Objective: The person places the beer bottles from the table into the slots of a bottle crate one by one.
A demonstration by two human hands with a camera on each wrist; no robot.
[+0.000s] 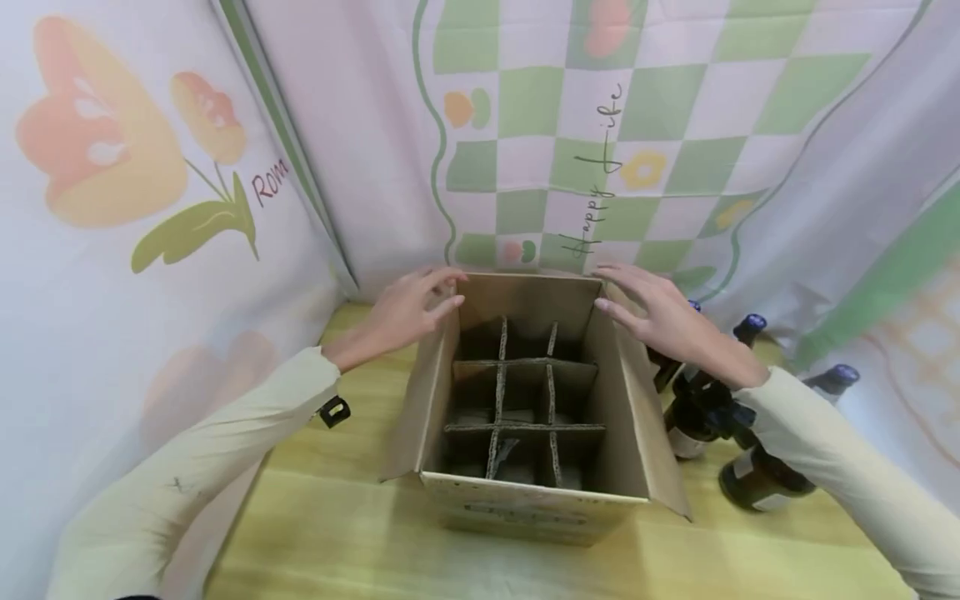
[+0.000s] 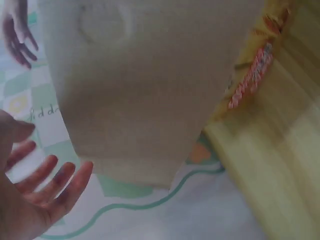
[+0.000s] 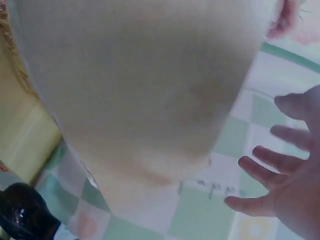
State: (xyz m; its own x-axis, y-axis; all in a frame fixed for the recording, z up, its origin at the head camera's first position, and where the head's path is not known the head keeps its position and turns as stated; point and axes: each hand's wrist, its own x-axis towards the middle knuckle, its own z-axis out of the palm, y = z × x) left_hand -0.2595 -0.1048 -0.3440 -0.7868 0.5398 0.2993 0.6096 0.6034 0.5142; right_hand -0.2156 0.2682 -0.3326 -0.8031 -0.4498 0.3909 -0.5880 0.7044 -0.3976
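An open cardboard box [image 1: 517, 510] stands on the wooden table with its side flaps folded outward. Inside it, a cardboard divider [image 1: 525, 362] forms a grid of compartments. My left hand [image 1: 408, 310] is at the far left corner of the box, fingers spread and loosely bent. At the opposite far corner is my right hand [image 1: 660, 312], its fingers extended. Neither hand holds anything; whether fingertips touch the rim is unclear. In the left wrist view, the left hand [image 2: 45, 195] lies beside a box flap [image 2: 140, 95]. The right wrist view has the right hand [image 3: 290, 170] apart from the other flap [image 3: 135, 95].
Several dark bottles with blue caps, one a brown bottle [image 1: 761, 482], stand right of the box, partly behind my right arm. The wooden table [image 1: 330, 517] meets a patterned curtain [image 1: 525, 100] at the back and another on the left.
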